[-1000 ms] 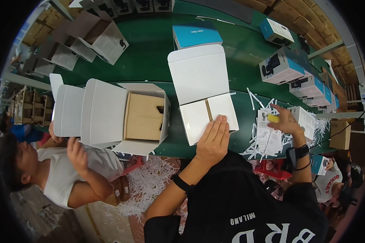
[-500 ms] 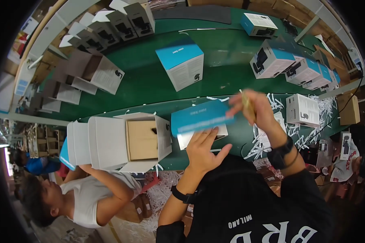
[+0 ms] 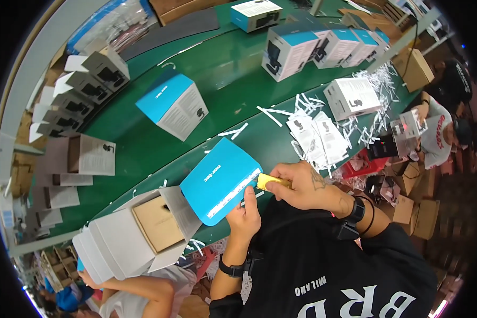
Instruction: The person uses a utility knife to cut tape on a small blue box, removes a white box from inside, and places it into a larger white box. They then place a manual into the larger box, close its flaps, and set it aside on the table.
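A bright blue box flap [image 3: 217, 177], with a shiny pale strip along its near edge, faces up in front of me. My left hand [image 3: 245, 217] grips that near edge, thumb on top and fingers mostly hidden beneath. The rest of this box is hidden under the flap. Between the fingers and thumb of my right hand [image 3: 297, 185] is a small flat yellow tool [image 3: 273, 182], its exact kind unclear. Its tip meets the strip's right end. Just left stands an open white carton [image 3: 114, 238] with a brown cardboard insert [image 3: 161, 223] inside.
A closed blue-topped box [image 3: 177, 106] stands across the green table [image 3: 238, 90]. More boxes [image 3: 291, 50] line the far right, and open ones the left. Paper strips and printed leaflets [image 3: 318, 138] lie right, beside a white box [image 3: 352, 98]. Co-workers [image 3: 143, 291] are at both sides.
My view has turned to the right. The blue flap is now tilted up toward me, with my left hand at its edge. My right hand has lowered the yellow tool onto the strip.
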Action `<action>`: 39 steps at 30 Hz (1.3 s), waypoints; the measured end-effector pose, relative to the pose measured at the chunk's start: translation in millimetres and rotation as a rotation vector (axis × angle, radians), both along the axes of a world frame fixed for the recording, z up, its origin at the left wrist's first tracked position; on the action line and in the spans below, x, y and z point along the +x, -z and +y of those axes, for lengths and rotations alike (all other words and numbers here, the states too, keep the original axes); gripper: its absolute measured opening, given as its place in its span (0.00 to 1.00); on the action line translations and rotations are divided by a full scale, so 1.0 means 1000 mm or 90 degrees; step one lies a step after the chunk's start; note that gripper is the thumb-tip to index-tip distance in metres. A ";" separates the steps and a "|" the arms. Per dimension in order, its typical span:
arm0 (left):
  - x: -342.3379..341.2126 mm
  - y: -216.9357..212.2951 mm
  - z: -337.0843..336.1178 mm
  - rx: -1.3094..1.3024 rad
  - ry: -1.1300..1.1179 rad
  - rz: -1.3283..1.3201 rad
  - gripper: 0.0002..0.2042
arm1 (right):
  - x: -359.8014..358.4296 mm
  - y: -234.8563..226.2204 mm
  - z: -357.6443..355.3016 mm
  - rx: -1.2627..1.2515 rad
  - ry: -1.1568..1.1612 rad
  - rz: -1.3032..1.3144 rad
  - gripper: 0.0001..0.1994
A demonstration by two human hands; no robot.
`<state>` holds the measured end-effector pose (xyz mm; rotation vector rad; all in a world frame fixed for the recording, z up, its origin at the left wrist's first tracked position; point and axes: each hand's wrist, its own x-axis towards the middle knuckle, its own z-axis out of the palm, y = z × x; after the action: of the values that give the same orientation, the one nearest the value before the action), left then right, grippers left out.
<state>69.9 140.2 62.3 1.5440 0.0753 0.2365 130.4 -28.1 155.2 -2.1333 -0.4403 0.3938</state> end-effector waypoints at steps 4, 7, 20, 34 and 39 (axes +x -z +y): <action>0.004 -0.005 -0.012 -0.084 -0.030 -0.046 0.12 | -0.010 0.002 0.002 0.054 0.083 0.122 0.11; 0.001 -0.003 -0.014 -0.081 -0.025 -0.047 0.12 | -0.017 0.004 0.006 0.050 0.094 0.119 0.11; -0.002 0.001 -0.009 -0.081 -0.025 -0.020 0.13 | -0.020 0.033 0.023 -0.014 0.061 -0.296 0.10; -0.020 0.000 -0.007 -0.052 -0.030 0.051 0.12 | 0.017 0.001 -0.039 0.472 -0.100 0.384 0.22; -0.003 -0.002 -0.009 -0.036 -0.052 0.060 0.12 | 0.058 0.017 -0.073 -0.058 -0.107 0.011 0.37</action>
<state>66.7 130.7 64.5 1.4962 0.2182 0.2251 188.0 -101.4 138.6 -2.1864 -0.6051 0.5361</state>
